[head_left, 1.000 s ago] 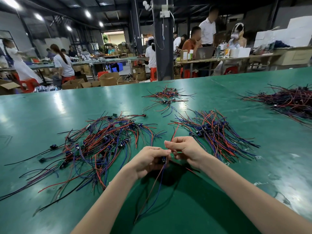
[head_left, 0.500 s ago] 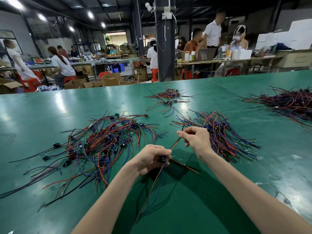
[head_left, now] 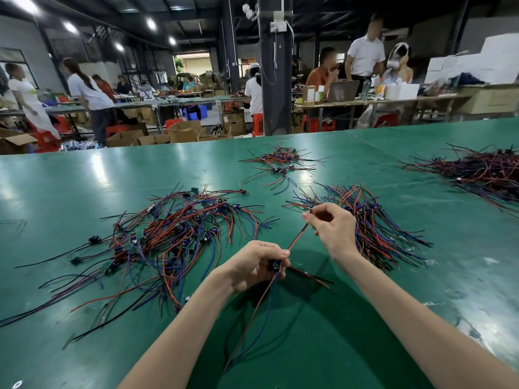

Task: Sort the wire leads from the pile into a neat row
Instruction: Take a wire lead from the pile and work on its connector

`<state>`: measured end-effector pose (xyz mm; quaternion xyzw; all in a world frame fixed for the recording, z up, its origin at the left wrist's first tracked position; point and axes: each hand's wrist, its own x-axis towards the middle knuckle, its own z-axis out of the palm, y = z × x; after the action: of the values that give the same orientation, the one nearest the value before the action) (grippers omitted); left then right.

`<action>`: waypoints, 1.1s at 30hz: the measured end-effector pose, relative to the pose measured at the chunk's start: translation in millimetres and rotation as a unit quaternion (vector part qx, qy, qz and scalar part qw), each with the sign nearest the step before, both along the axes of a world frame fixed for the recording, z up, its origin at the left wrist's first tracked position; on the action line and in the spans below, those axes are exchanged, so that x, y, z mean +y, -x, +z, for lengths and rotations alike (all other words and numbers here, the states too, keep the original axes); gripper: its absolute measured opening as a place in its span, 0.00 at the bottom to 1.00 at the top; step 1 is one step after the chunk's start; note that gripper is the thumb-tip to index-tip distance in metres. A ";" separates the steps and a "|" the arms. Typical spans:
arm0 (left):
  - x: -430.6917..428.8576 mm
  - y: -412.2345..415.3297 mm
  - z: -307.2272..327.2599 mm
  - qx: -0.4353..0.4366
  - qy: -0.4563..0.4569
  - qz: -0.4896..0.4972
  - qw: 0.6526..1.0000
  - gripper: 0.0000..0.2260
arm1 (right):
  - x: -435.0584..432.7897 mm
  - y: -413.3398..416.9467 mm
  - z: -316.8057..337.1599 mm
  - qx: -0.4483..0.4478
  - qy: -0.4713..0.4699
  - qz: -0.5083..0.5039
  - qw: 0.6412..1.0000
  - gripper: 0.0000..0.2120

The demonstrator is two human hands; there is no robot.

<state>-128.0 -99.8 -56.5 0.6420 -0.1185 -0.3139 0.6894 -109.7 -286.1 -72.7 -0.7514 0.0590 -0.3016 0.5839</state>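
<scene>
**Lead taut between two hands**

Left hand (head_left: 258, 265) is curled round the component end of one lead (head_left: 297, 237). Right hand (head_left: 334, 228), at 1 o'clock from it, pinches the red-black wire's tip, and the wire runs straight between them. Blue and brown tails hang from the left hand toward 6 o'clock. Tangled pile (head_left: 174, 234) lies at 9 o'clock on the green counter (head_left: 84, 178). Fanned row (head_left: 376, 220) lies at 2 o'clock, partly behind the right hand.
</scene>
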 end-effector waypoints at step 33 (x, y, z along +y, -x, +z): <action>-2.6 -0.3 -3.1 -0.060 0.035 0.075 0.995 0.10 | 27.7 21.1 0.0 0.154 -0.251 0.327 0.898 0.10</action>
<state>-127.8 -102.4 -59.6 0.6421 -0.1222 -0.2180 0.7248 -130.8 -258.4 -72.7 -0.5943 -0.0271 0.0504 0.8022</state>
